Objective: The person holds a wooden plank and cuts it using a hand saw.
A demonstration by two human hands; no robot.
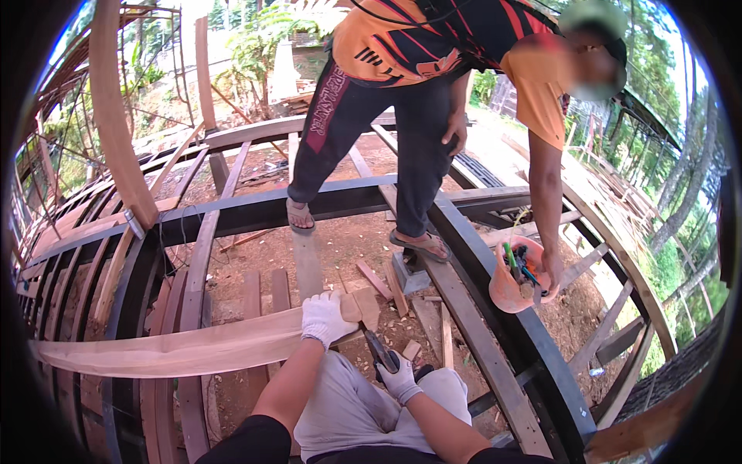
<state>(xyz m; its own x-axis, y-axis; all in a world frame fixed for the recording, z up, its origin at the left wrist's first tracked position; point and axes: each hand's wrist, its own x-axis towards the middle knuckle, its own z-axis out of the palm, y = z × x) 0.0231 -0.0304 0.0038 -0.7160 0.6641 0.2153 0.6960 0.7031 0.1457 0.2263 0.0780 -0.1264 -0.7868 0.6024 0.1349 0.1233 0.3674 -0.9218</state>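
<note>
A long pale wooden plank (185, 346) lies across the frame in front of me, stretching off to the left. My left hand (326, 317), in a white glove, grips it close to its right end, palm down. My right hand (399, 379), also gloved, is closed around a dark tool that looks like a handsaw (379, 352). The saw's far end meets the plank's right end, just beside my left hand. My fingers hide much of its handle. My knees in grey trousers are just below the plank.
A person (410, 46) in sandals stands on the beams opposite, bending and reaching into an orange bucket of tools (506, 290). Dark steel beams (502, 325) and wooden joists (205, 255) span bare soil with offcuts (375, 278). An upright post (116, 116) rises at left.
</note>
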